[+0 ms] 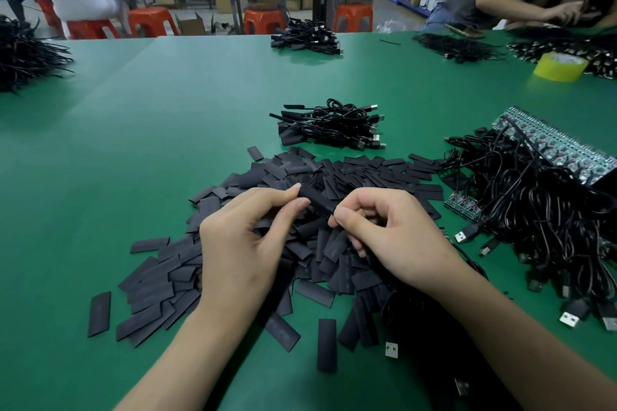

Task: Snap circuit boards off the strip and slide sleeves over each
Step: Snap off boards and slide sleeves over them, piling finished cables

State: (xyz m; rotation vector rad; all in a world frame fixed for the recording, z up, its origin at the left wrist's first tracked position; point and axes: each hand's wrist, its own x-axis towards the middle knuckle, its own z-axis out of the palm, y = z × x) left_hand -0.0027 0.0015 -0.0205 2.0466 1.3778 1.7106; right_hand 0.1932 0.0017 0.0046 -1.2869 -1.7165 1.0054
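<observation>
Left hand [247,237], right hand [394,237] pinching sleeve [315,202]

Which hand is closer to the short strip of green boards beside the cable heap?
Right. The right hand sits just left of the board strip; the left hand is farther left, beyond it. Both pinch one sleeve.

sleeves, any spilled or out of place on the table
Nothing damaged. The sleeve pile is loosely scattered: stray sleeves lie apart at its near edge, one near a USB plug, another at far left. The left hand and right hand pinch one more sleeve.
</observation>
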